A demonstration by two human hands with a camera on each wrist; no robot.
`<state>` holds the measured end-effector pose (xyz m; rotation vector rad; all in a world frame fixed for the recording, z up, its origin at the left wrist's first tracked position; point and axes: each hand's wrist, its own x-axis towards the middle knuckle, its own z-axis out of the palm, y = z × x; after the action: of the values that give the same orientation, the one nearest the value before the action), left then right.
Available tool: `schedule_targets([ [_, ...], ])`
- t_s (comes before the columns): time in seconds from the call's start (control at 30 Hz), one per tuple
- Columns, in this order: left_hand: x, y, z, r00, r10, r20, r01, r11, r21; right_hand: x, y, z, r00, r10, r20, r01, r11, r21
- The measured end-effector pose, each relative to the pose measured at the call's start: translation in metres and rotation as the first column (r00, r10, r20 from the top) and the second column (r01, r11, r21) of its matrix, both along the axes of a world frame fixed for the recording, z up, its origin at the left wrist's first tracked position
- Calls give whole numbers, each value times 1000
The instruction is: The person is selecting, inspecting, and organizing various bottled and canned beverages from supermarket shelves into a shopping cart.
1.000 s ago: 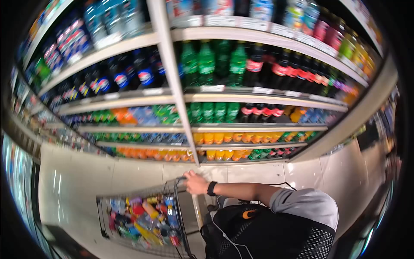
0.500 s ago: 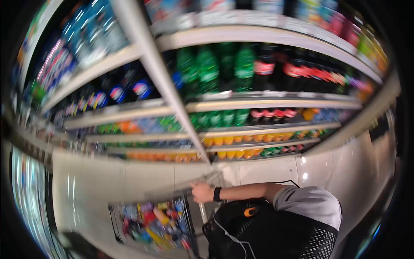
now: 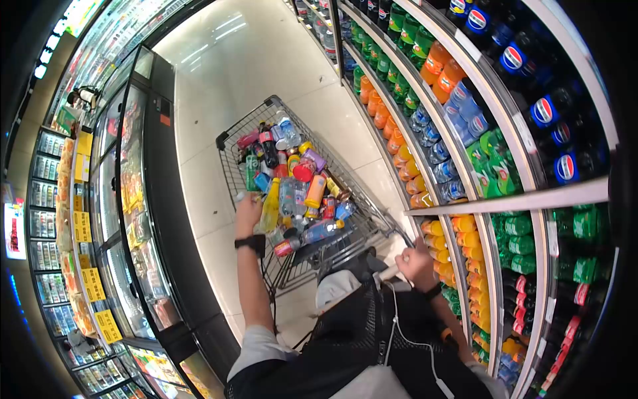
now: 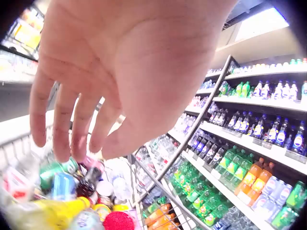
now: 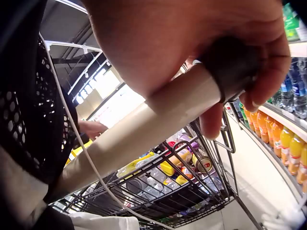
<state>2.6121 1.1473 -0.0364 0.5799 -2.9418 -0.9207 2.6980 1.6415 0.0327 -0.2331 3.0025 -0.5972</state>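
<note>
My left hand (image 3: 248,213) hovers at the left side of the wire shopping cart (image 3: 220,140), just beside a yellow bottle (image 3: 270,205) lying on the pile. In the left wrist view that hand (image 4: 122,72) points its fingers loosely down over the load, with nothing in its grasp. With my right hand (image 3: 417,265) I grip the end of the pale cart handle (image 5: 158,120), fingers curled round its black end cap (image 5: 229,67). Inside the cart lie a dark cola bottle (image 3: 268,149), a clear blue-labelled bottle (image 3: 322,231) and several other bottles and cans.
Shelves of soft drinks run along the right, with orange bottles (image 3: 395,143) and Pepsi bottles (image 3: 543,112) close by. A glass-fronted cooler (image 3: 139,199) lines the left. Pale floor tiles (image 3: 226,73) stretch ahead. A white cable (image 3: 397,319) hangs over my dark vest.
The head view has swung left from the drink shelves to the cart, which now stands ahead of me. My left arm has come into view over it; my right hand stays at the handle.
</note>
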Motion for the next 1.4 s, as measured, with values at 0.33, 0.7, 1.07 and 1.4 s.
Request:
schedule_targets([
  [0.33,-567,-145,-426,966,227,120,-210,968,-139,-363,-145,-226,966,-185,183,188,982,2],
  [0.7,-568,-214,-321,950,202,237,-255,71,964,-382,-212,-197,982,-170,80,175,983,-60],
  [1.07,-166,109,106,935,-299,-190,77,-351,933,-121,-32,18,996,-81,48,89,973,-213],
  [1.4,593,591,237,889,-392,-236,272,39,961,474,352,180,955,297,-13,-145,425,-893],
])
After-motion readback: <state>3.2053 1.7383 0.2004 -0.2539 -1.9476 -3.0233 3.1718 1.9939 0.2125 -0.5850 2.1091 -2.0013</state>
